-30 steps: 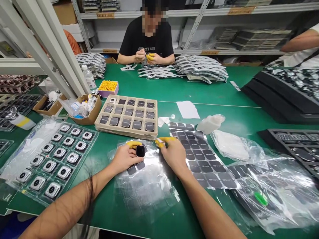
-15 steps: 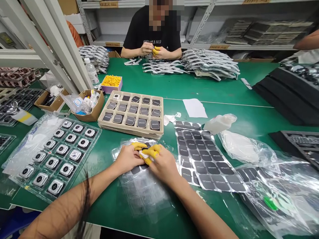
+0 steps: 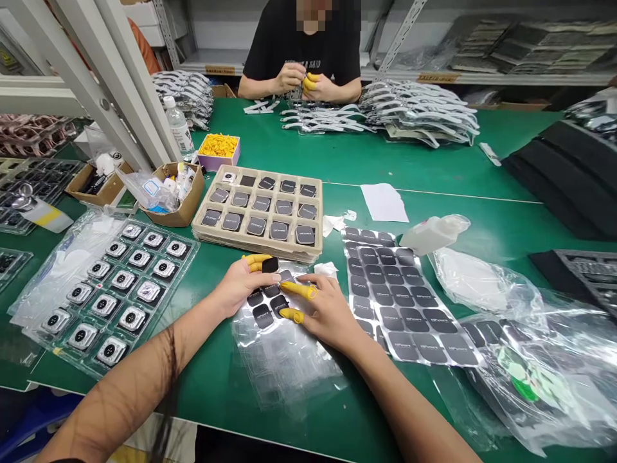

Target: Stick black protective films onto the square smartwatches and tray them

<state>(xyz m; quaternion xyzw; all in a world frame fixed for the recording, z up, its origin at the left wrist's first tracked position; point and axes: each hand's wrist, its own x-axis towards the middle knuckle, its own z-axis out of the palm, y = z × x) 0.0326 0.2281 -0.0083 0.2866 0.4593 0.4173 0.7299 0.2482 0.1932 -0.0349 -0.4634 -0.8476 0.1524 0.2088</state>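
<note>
One watch [image 3: 270, 265] in left hand [image 3: 241, 284], fifteen in clear tray [image 3: 180, 267].

A workshop for small goods: a long green counter [image 3: 328, 157] carries trays [image 3: 258, 245] of watches [image 3: 112, 350], printed sheets [image 3: 401, 296], piles of straps [image 3: 421, 110] and a box [image 3: 222, 163] of yellow finger covers [image 3: 219, 145] (the co-worker [image 3: 289, 42] opposite wears some too). Metal shelves [image 3: 224, 59] behind hold flat stacks [image 3: 508, 50], and a carton [image 3: 191, 200] of odds and ends [image 3: 166, 193] stands by a grey frame [image 3: 113, 83] on the left.
</note>
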